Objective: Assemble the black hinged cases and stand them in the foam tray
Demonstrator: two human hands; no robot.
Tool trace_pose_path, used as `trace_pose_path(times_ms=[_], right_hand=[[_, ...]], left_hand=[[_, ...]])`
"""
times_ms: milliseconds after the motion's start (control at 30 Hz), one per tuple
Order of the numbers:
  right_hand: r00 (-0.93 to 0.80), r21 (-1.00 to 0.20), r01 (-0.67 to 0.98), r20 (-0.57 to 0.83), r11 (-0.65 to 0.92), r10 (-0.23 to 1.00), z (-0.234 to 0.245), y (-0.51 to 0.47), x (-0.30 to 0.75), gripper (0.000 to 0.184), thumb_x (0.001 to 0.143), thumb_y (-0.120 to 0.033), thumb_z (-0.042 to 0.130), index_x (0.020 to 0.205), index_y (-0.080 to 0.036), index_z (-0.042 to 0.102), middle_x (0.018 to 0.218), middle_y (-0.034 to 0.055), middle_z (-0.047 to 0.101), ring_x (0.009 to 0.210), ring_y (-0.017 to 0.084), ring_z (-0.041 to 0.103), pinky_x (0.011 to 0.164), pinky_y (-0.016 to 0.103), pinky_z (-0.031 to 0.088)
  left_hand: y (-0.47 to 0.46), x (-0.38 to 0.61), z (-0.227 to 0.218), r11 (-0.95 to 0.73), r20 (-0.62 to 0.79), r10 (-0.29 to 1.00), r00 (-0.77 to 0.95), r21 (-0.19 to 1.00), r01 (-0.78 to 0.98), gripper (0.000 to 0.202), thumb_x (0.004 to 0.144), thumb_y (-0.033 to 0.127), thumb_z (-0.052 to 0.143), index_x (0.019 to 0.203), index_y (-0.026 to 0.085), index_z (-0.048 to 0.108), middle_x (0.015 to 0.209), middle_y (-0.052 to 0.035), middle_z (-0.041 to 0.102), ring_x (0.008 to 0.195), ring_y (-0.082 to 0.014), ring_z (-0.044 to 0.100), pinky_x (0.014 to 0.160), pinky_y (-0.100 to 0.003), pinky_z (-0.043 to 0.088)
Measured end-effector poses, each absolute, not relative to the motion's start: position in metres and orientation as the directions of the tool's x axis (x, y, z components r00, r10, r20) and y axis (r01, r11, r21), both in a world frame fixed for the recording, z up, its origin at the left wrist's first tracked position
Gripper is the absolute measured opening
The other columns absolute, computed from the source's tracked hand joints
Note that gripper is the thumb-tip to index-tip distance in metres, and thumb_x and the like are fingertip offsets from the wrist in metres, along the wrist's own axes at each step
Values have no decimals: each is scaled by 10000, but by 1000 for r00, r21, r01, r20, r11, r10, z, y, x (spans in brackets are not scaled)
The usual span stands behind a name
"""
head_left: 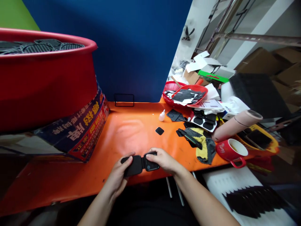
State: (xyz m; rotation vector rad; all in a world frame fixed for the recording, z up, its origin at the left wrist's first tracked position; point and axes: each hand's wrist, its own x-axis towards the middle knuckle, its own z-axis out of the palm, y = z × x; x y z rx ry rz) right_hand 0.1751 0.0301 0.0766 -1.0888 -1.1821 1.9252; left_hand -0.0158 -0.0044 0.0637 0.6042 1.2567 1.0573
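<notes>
At the near edge of the counter (131, 125) the left hand (118, 179) and right hand (164, 160) meet on a 2-part hinged case (139, 164). Behind it lies a small square pad (159, 131), with a little glue bottle (161, 115) further back. A large tub (47, 78) stands far left on a printed box (82, 131). To the right sit a mug (231, 150), a roll (237, 125) behind it, and baskets (185, 94) at the back.

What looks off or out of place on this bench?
The red mug sits at the front edge of the orange table, its handle overhanging. A pink roll lies tipped on its side just behind it, amid clutter. Both hands, left hand and right hand, hold a black hinged part normally.
</notes>
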Motion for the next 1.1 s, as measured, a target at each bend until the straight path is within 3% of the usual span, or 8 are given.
trace_pose_path(times_ms=[133, 267, 333, 433, 500, 600, 800, 1100], right_hand=[[-471, -928, -30, -314, -371, 824, 76, 34, 174, 368, 665, -460, 718, 763, -137, 571, 648, -17, 575, 589, 110, 564, 578, 235, 440], [-411, -936, -53, -298, -349, 862, 71, 38, 181, 365, 674, -468, 708, 763, -143, 568, 643, -22, 572, 570, 106, 557, 564, 234, 444], [-389, -931, -66, -308, -360, 868, 68, 39, 186, 367, 670, -472, 709, 763, -148, 564, 638, -28, 571, 550, 99, 548, 554, 232, 444], [-481, -936, 11, -314, -353, 818, 67, 40, 190, 351, 674, -457, 710, 778, -144, 590, 653, -21, 585, 569, 102, 557, 564, 230, 447], [-533, -941, 45, -308, -337, 788, 66, 40, 189, 337, 678, -447, 708, 785, -145, 602, 667, -15, 598, 585, 109, 569, 571, 232, 452], [-507, -956, 68, -279, -285, 815, 67, 42, 182, 306, 682, -427, 705, 759, -150, 598, 663, -12, 606, 589, 114, 570, 558, 224, 446], [-432, -966, 223, -220, -133, 875, 68, 43, 177, 229, 729, -380, 659, 733, -158, 604, 667, -10, 603, 605, 113, 552, 548, 212, 430], [-467, -968, 234, -189, -85, 864, 77, 49, 173, 223, 748, -385, 634, 772, -165, 606, 723, 1, 613, 668, 127, 568, 599, 228, 442]], left_hand=[[-1, -17, 51, 236, -181, 962, -204, 928, 289, 548, 643, 430, 707, 1107, 165, 584, 1037, -103, 624, 976, -292, 583, 880, -432, 442], [-10, -21, 52, 96, -132, 991, 36, 857, 506, 750, 582, 375, 756, 1259, 188, 494, 1220, -141, 542, 1126, -330, 509, 966, -466, 375], [-14, -26, 58, 0, -106, 978, 182, 864, 504, 906, 527, 329, 795, 1343, 249, 411, 1394, -127, 394, 1257, -332, 391, 1033, -450, 307], [-14, -34, 68, 18, -164, 949, 269, 882, 471, 611, 608, 381, 742, 1180, 236, 584, 1375, -116, 438, 1259, -335, 387, 1035, -445, 299], [-10, -35, 73, 145, -298, 872, 389, 915, 377, 408, 699, 426, 664, 1034, 193, 649, 1144, -111, 619, 1074, -305, 549, 919, -412, 415], [-10, -30, 72, 428, -431, 658, 618, 889, 163, 391, 753, 450, 618, 1013, 158, 631, 871, -66, 678, 727, -198, 629, 663, -290, 483], [-23, -17, 57, 555, -450, 707, 546, 831, -33, 449, 747, 490, 634, 1010, 128, 608, 817, -76, 660, 582, -133, 595, 534, -213, 425], [-30, -16, 56, 588, -465, 711, 527, 805, -82, 420, 762, 420, 651, 1070, 140, 593, 869, -87, 684, 659, -156, 627, 602, -247, 469]])
